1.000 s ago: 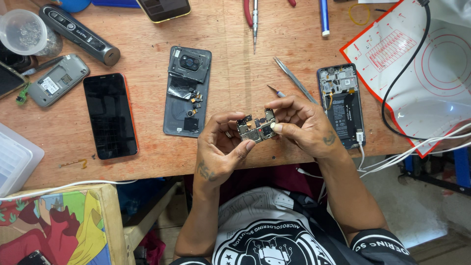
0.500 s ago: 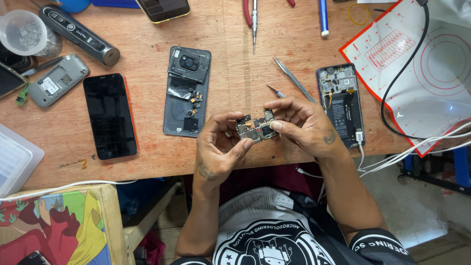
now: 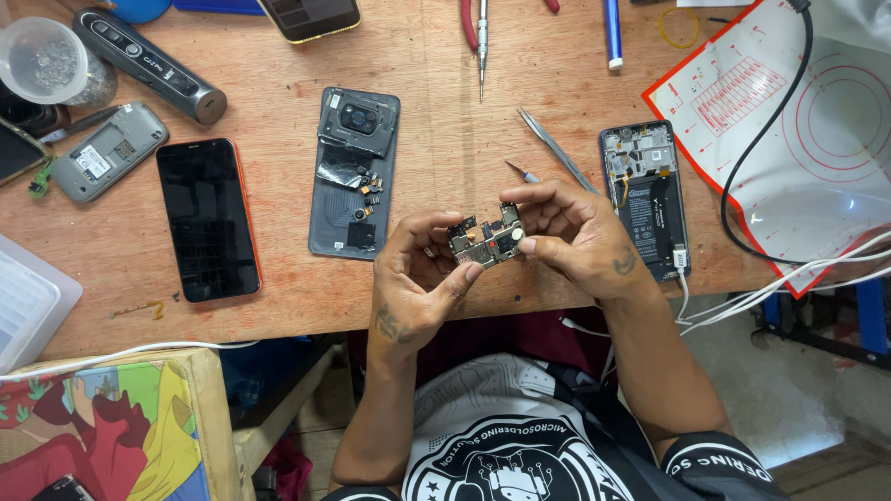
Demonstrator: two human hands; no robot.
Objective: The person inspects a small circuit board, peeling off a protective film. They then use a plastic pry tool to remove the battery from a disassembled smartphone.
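Wooden bench [image 3: 278, 306], plywood top, worn and scuffed, front edge just below both hands. Left hand [image 3: 422, 283]: fingers curled, thumb and fingertips pinching the lower left of a small circuit board [image 3: 486, 239]. Right hand [image 3: 571, 237]: fingers bent, thumb and forefinger pinching the board's right side. Board held between the two hands, raised just over the bench near its front edge, component side up. Left of the left hand: grey phone back [image 3: 355, 173], open, camera module and loose small parts lying on it. Further left: black phone [image 3: 208, 219], screen up, orange edge; beyond it a grey handset [image 3: 107, 163], a black tube tool [image 3: 148, 63] and a clear cup [image 3: 45, 59] of small bits. Far left edge: clear plastic box [image 3: 28, 301]. Just right of the right hand: opened phone [image 3: 645, 197], battery and boards exposed, white cable plugged at its lower end. Above the right hand: tweezers [image 3: 555, 148], and a small pointed tool [image 3: 522, 173] beside them. Top of bench, well beyond the hands: red-handled pliers [image 3: 471, 17], thin screwdriver [image 3: 482, 46], blue-and-white pen [image 3: 612, 32], another phone [image 3: 309, 17]. Right: translucent work mat [image 3: 798, 130] with red markings, black cable [image 3: 761, 148] looping over it, white cables [image 3: 789, 278] trailing off the edge. Below the bench: bare concrete floor at right, colourful printed panel [image 3: 102, 417] at lower left.
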